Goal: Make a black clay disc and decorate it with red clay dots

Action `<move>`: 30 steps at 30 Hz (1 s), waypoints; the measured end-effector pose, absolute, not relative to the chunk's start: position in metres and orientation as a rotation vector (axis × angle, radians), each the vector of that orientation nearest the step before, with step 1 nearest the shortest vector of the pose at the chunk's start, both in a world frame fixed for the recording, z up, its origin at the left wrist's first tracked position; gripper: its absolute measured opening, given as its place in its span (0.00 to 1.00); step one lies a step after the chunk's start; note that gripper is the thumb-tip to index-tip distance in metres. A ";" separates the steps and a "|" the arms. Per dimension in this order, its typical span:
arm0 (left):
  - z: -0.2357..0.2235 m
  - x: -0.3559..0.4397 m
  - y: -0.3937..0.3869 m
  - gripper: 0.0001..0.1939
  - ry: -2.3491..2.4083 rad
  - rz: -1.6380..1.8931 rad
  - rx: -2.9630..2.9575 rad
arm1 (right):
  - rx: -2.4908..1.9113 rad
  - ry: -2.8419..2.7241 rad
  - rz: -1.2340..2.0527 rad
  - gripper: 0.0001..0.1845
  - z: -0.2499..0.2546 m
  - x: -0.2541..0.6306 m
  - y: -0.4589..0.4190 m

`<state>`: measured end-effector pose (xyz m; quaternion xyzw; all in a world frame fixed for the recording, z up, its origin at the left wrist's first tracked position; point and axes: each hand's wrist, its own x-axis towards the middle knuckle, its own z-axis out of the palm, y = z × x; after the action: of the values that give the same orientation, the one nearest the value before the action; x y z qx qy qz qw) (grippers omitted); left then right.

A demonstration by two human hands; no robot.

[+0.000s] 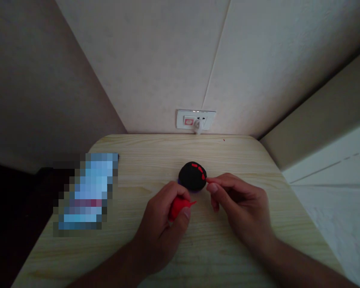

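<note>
A round black piece [192, 177], maybe modelling clay, lies on the wooden tabletop, with a bluish-purple edge showing beneath it. Several short red strips [200, 169] curve along its upper right rim. Just below it, my left hand [165, 224] is closed around a lump of red modelling clay [178, 207], whose thin pointed tip sticks out to the right. At the black piece's right edge, my right hand [240, 204] has thumb and forefinger pinched together, the fingertip at or almost at the lowest strip. Whatever sits in that pinch is hidden or too small to see.
A phone-like object [88, 188], blurred by pixelation, lies at the table's left. A wall socket [195, 119] with a white plug [198, 127] sits just above the back edge of the table [144, 154]. A tiny dark speck [224, 140] lies near that edge.
</note>
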<state>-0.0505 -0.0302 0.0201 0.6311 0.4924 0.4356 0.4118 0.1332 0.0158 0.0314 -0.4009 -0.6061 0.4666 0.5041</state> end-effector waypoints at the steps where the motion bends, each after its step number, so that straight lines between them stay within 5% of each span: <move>1: 0.020 -0.050 -0.030 0.05 1.242 1.094 1.583 | -0.971 -1.475 1.108 0.06 0.031 0.134 0.017; 19: 0.024 -0.049 -0.028 0.06 1.231 1.146 1.575 | -1.051 -1.601 1.068 0.05 0.025 0.142 0.027; 30: 0.023 -0.049 -0.029 0.06 1.226 1.138 1.588 | -1.006 -1.943 0.578 0.06 0.020 0.146 0.034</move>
<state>-0.0490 -0.0285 0.0234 0.6294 0.4857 0.4511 0.4054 0.1457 0.0340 0.0200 -0.4022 -0.7771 0.2311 0.4254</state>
